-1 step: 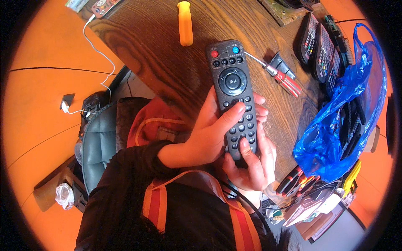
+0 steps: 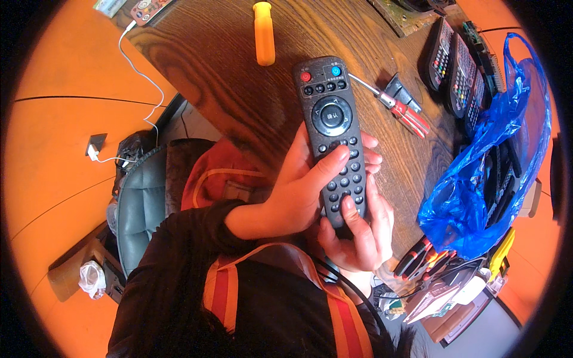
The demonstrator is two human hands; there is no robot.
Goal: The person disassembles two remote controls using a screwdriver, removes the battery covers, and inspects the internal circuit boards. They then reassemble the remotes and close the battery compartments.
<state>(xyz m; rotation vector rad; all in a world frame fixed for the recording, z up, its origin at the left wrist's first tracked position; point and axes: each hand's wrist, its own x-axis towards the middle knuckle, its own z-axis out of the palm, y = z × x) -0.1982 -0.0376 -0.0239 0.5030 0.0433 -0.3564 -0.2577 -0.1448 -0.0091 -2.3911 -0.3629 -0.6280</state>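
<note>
A dark grey remote control [image 2: 332, 117] is held face up in both hands, its far end pointing away from me. It has a red and a blue button at the top and a round ring pad. My left hand [image 2: 292, 188] wraps its left side, thumb lying over the upper number buttons and fingertips showing past the right edge. My right hand [image 2: 361, 235] grips the lower end, thumb on the bottom buttons. Just right of the remote lies a screwdriver with a red and clear handle [image 2: 404, 113], beside a small black plastic piece [image 2: 403, 92].
A yellow-handled tool [image 2: 264, 34] lies on the wooden table [image 2: 203, 59]. Several remotes [image 2: 456, 74] sit at the right, by a blue plastic bag [image 2: 453, 206] with dark things inside. Pliers [image 2: 412, 259] are near the right edge. A grey chair [image 2: 143, 206] stands left.
</note>
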